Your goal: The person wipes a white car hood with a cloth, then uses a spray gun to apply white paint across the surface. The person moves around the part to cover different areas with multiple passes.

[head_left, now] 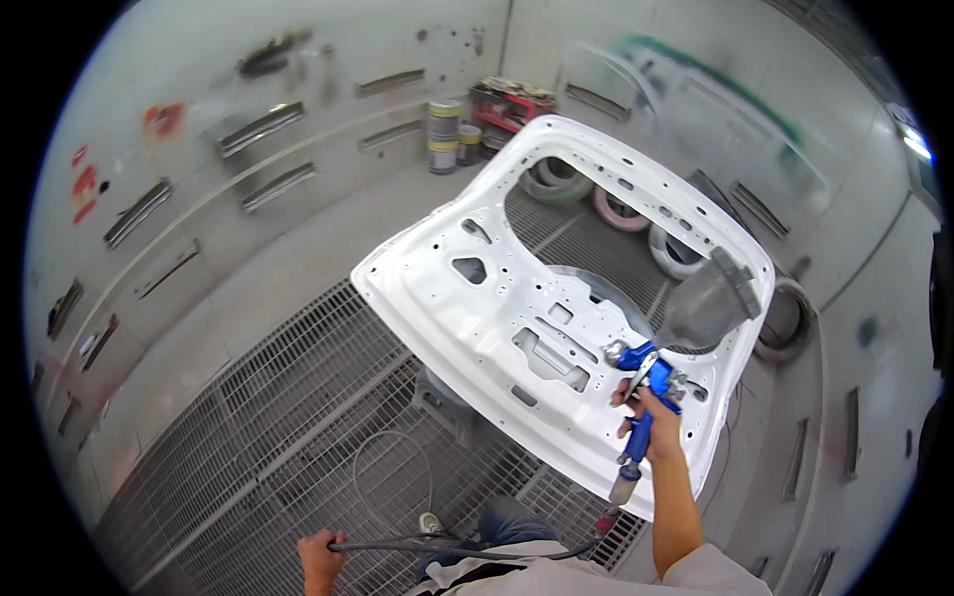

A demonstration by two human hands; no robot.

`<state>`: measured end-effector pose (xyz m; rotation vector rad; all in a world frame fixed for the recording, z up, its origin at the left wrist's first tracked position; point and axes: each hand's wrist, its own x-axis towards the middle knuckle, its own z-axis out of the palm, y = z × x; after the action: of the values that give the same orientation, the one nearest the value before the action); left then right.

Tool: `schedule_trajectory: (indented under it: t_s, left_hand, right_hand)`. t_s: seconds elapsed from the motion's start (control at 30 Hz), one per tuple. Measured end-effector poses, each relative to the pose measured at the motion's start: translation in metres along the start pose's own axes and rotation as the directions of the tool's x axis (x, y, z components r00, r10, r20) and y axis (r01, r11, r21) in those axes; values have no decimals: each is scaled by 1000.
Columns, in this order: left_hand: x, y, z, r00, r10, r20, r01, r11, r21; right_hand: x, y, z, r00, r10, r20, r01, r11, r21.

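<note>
head view: cup (696,310) hides some panel (427,298); my right fingers (624,391) wrap the gun (641,437), left fingers (323,554) clench hose (417,545); cans (443,137) stand beyond.

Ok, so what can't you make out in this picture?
- Head view: the contents of the grey cup on the blue spray gun, hidden by its dull wall.
- Head view: most of the grey object below the white panel, which covers it.
- Head view: the arm behind the left hand, cut off by the lower edge.
</note>
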<state>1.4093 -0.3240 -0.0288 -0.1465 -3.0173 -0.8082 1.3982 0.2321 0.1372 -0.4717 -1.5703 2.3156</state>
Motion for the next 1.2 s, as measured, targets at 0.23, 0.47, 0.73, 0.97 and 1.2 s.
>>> schedule_trajectory:
  t_s: [0.23, 0.47, 0.73, 0.97, 1.2]
  left_hand:
    - [104, -86, 44, 971, -111, 213, 123, 991, -45]
    - [148, -88, 116, 778, -416, 470, 452, 891, 39]
    - [249, -2, 90, 707, 75, 703, -123, 992, 18]
    - [289, -42, 86, 706, -30, 708, -25, 997, 67]
    - [485, 73, 99, 687, 130, 715, -19, 987, -161]
  right_hand:
    - [32, -58, -7, 898, -143, -416, 162, 987, 11]
    - [144, -101, -43, 757, -307, -577, 224, 951, -213]
    - [317, -151, -31, 777, -292, -557, 96, 930, -354]
    - [449, -168, -13, 748, -354, -561, 166, 919, -358]
    - [582, -156, 17, 820, -376, -432, 216, 902, -375]
